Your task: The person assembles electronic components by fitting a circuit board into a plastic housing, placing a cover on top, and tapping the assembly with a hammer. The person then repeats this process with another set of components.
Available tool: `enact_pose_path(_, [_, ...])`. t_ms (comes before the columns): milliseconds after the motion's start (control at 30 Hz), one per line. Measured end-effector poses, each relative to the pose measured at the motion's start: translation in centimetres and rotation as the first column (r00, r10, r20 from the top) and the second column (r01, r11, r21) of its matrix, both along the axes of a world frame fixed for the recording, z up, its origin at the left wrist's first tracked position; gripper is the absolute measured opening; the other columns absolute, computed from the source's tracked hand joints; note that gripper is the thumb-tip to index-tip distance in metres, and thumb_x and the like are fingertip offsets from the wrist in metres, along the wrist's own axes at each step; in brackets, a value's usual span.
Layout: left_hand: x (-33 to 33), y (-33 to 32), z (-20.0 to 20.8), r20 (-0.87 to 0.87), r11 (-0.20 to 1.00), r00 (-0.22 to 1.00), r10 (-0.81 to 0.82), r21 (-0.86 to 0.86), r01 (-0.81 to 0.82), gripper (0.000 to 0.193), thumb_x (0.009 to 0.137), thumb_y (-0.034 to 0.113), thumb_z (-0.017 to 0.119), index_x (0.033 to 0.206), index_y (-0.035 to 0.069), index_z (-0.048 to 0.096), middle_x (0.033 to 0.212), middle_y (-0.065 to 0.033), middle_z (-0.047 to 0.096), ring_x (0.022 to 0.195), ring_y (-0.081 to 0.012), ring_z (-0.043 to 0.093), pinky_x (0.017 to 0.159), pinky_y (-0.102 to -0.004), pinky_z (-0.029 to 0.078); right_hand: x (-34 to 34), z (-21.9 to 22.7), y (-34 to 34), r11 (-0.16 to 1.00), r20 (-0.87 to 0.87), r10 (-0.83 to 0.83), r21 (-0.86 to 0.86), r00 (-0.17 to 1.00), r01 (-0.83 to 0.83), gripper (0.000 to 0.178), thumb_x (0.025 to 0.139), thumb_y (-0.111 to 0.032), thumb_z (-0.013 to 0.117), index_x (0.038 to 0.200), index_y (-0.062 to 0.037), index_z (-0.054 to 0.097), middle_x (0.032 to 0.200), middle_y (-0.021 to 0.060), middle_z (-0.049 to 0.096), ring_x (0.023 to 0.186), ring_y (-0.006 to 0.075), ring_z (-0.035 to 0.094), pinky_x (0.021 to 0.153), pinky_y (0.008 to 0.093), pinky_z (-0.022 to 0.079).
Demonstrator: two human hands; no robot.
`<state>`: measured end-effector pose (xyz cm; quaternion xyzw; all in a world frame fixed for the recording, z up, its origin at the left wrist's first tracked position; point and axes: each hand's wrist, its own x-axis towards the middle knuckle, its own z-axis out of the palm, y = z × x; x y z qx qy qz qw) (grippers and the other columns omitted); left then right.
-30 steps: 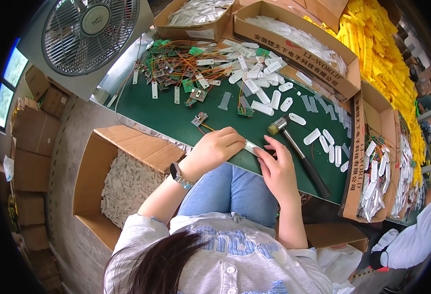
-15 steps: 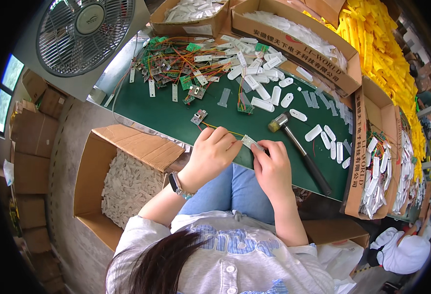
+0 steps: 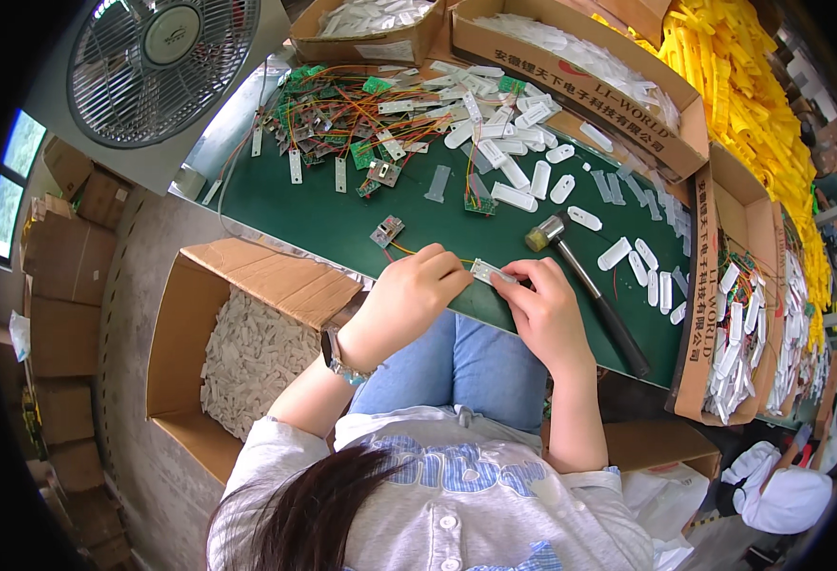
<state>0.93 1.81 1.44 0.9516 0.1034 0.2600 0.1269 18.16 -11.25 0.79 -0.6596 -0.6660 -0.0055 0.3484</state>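
Observation:
At the near edge of the green table, my right hand (image 3: 544,303) pinches a slim white LED strip board (image 3: 491,273) between thumb and fingers. My left hand (image 3: 426,285) is closed at the board's left end; its fingertips hide whatever they grip. Thin yellow and red wires (image 3: 401,248) pass by the left fingers and link the board to a small switch circuit board (image 3: 387,231), which lies on the table beyond that hand. Right of my right hand rests a hammer (image 3: 585,285) with a yellowish head and black handle.
Wired circuit boards (image 3: 342,124) and white plastic housings (image 3: 509,143) are heaped at the back. Cardboard boxes of parts (image 3: 571,78) line the far and right edges (image 3: 699,314). An open carton of white pieces (image 3: 257,352) stands left, below a fan (image 3: 161,57). A co-worker (image 3: 785,490) sits at lower right.
My right hand has shifted slightly right and its fingers have changed position on the strip board, showing more of its surface. My left hand stays closed in nearly the same place.

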Motion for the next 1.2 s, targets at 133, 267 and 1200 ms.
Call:
enact_pose_path(133, [0.7,1.3,-0.1,0.023,0.991,0.999,-0.043,-0.129,0.045,0.024,0.072,0.003,0.069,0.095,0.002,0.068,0.090,-0.0078,0.064,0.086,-0.0278,0.063,0.074,-0.0375,0.055,0.2,-0.3,0.0,1.000,-0.039,0.020,0.012,0.999,-0.020,0.028,0.072,0.006,0.071,0.098,-0.0053,0.073,0.098,0.0058,0.063,0.088,0.0238,0.061,0.074,0.0358,0.054])
enact_pose_path(267, [1.1,1.9,0.1,0.070,0.983,0.994,-0.087,-0.155,0.097,0.031,0.070,0.002,0.073,0.101,0.001,0.068,0.096,-0.0091,0.067,0.088,-0.0282,0.064,0.075,-0.0373,0.055,0.2,-0.4,0.1,1.000,-0.058,0.018,0.009,0.998,-0.017,0.028,0.072,0.007,0.070,0.097,-0.0057,0.074,0.099,0.0060,0.063,0.088,0.0238,0.062,0.075,0.0354,0.054])
enact_pose_path(1200, [1.6,3.7,-1.2,0.063,0.885,0.978,-0.200,-0.417,0.208,0.026,0.080,0.011,0.075,0.104,0.001,0.073,0.111,-0.0107,0.070,0.096,-0.0293,0.064,0.085,-0.0384,0.053,0.3,-0.2,0.2,1.000,-0.037,0.027,0.000,0.999,-0.027,0.031,0.073,0.006,0.071,0.100,-0.0070,0.074,0.099,0.0058,0.063,0.087,0.0242,0.061,0.074,0.0355,0.053])
